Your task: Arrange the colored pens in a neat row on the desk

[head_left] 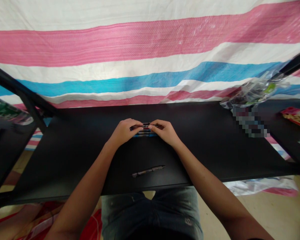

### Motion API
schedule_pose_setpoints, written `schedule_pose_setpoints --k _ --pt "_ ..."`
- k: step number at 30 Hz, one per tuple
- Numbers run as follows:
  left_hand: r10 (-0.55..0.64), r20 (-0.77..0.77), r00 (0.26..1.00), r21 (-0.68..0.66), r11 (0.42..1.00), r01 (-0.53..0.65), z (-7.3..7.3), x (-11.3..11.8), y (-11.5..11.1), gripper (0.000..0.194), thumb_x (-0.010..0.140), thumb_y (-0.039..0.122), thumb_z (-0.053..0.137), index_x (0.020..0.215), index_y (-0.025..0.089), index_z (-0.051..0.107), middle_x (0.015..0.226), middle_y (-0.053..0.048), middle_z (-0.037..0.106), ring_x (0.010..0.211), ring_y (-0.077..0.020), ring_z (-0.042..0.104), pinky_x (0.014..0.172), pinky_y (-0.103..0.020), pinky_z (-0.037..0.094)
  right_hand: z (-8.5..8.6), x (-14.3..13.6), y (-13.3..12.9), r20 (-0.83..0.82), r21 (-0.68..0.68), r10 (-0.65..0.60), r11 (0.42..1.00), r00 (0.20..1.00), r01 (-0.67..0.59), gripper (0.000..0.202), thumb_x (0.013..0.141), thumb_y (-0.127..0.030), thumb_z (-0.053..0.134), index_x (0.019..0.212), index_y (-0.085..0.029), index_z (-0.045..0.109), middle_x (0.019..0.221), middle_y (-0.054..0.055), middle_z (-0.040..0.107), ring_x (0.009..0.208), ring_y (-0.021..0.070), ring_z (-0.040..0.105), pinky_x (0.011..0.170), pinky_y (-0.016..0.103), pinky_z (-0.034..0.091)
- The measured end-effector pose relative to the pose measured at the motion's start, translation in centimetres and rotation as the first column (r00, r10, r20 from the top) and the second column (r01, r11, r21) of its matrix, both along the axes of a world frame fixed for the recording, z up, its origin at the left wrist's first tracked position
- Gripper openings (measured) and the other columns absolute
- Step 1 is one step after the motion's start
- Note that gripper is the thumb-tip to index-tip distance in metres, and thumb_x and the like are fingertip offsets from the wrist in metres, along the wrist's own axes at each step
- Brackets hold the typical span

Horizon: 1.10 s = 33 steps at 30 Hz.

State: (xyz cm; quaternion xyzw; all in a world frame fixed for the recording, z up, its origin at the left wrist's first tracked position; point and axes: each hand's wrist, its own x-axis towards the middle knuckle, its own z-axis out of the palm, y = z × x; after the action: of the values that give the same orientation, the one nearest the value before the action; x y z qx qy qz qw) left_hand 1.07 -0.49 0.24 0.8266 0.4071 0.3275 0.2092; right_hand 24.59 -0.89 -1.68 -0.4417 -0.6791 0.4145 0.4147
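Several pens [146,132] lie side by side in a row on the black table, dark ones at the back and a blue one at the front. My left hand [125,131] grips their left ends, thumb in front and fingers curled behind. On the right ends, my right hand [165,132] is closed in the same way. Both hands hide the ends of the row. Nearer to me, a single dark pen [148,171] rests apart at a slight slant, touched by neither hand.
The black table [77,160] has a metal frame bar [30,103] at its left. A striped tarp [115,43] hangs behind. At the back right are a clear plastic bag [252,90] and a pixelated object [251,123]. Colourful packaging [296,117] sits farther right.
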Motion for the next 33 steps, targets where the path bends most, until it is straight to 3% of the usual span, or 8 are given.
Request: schedule_pose_setpoints --k 4,9,15,20,24,27,33 --pt "0.014 -0.01 1.0 0.001 1.0 -0.014 0.2 -0.3 0.1 0.014 0.092 0.026 0.068 0.101 0.02 0.078 0.098 -0.006 0.08 0.088 -0.0207 0.073 0.085 -0.033 0.055 0.3 0.9 0.3 0.021 0.084 0.031 0.996 0.999 -0.033 0.04 0.079 -0.037 0.082 0.114 -0.023 0.069 0.097 0.004 0.072 0.082 0.0194 0.067 0.077 0.033 0.055" --pt "0.017 -0.002 1.0 0.023 1.0 -0.017 0.1 -0.6 0.3 0.014 0.092 0.026 0.069 0.1 0.019 0.078 0.098 -0.006 0.08 0.088 -0.0202 0.073 0.083 -0.032 0.055 0.8 1.4 0.6 0.022 0.188 0.007 0.982 1.0 -0.011 0.01 0.089 -0.031 0.069 0.093 -0.022 0.071 0.091 0.004 0.069 0.081 0.0193 0.065 0.076 0.034 0.053" --pt "0.004 -0.017 1.0 0.031 1.0 -0.003 0.3 -0.5 0.1 0.015 0.093 0.027 0.068 0.101 0.02 0.078 0.097 -0.006 0.08 0.088 -0.0201 0.073 0.085 -0.032 0.055 0.6 0.9 0.4 0.132 0.147 -0.054 0.989 0.99 0.034 0.028 0.096 -0.042 0.061 0.08 -0.02 0.069 0.075 0.003 0.068 0.071 0.0182 0.062 0.07 0.032 0.05" --pt "0.03 -0.018 0.999 0.04 0.999 -0.029 0.4 -0.9 0.3 0.016 0.092 0.029 0.068 0.101 0.02 0.079 0.097 -0.006 0.08 0.085 -0.0201 0.073 0.082 -0.032 0.055 0.2 0.9 0.4 0.048 0.111 0.01 0.994 0.999 -0.015 0.024 0.089 -0.04 0.07 0.106 -0.023 0.068 0.093 0.004 0.071 0.078 0.0192 0.065 0.074 0.033 0.053" --pt "0.032 -0.01 0.999 0.037 0.999 -0.031 0.4 -1.0 0.4 0.016 0.092 0.03 0.068 0.1 0.021 0.079 0.097 -0.006 0.08 0.087 -0.0209 0.073 0.083 -0.033 0.055 0.4 1.0 0.5 0.086 0.184 0.0 0.983 0.996 -0.016 0.016 0.093 -0.038 0.066 0.092 -0.022 0.068 0.087 0.004 0.066 0.076 0.0185 0.062 0.073 0.034 0.051" --pt "0.02 -0.011 1.0 0.034 0.999 -0.019 0.4 -0.9 0.3 0.015 0.092 0.028 0.069 0.1 0.021 0.079 0.096 -0.006 0.08 0.087 -0.0205 0.073 0.083 -0.032 0.055 0.7 1.1 0.5 0.139 0.2 0.011 0.979 0.99 -0.039 0.03 0.098 -0.042 0.058 0.079 -0.021 0.068 0.079 0.004 0.064 0.073 0.0184 0.06 0.071 0.033 0.048" --pt "0.027 -0.006 1.0 0.033 0.999 -0.027 0.4 -0.9 0.3 0.016 0.092 0.028 0.068 0.101 0.02 0.079 0.097 -0.006 0.08 0.087 -0.0205 0.073 0.083 -0.033 0.055 0.7 1.1 0.5 0.076 0.168 0.014 0.986 0.997 -0.026 0.024 0.091 -0.045 0.069 0.099 -0.023 0.069 0.092 0.005 0.069 0.079 0.0193 0.063 0.074 0.034 0.052"
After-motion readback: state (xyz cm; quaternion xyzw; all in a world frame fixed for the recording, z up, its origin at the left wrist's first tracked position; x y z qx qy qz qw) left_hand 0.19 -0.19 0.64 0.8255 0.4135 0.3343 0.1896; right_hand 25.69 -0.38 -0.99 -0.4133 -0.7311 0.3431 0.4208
